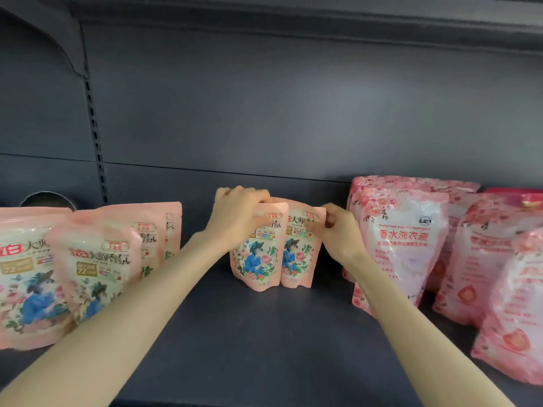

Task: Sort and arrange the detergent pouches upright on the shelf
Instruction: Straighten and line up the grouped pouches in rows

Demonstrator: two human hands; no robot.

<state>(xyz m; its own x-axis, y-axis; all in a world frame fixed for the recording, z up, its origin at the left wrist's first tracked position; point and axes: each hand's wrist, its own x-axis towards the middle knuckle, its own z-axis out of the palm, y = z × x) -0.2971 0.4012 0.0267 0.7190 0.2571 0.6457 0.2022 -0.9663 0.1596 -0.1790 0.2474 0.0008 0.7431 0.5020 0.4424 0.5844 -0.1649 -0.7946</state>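
Two small peach pouches with a blue figure and roses stand upright side by side at the middle back of the dark shelf (249,333). My left hand (239,214) grips the top of the left small pouch (255,259). My right hand (338,232) pinches the upper right corner of the right small pouch (298,257). A third pouch's top shows just behind them. At the left stand several larger peach pouches (97,268) of the same design. Several pink flowered pouches (402,245) stand at the right.
The dark back panel rises behind the pouches, with a slotted upright (95,127) at the left. A round dark object (48,199) peeks over the left pouches. Bare shelf surface lies between my forearms and in front of the small pouches.
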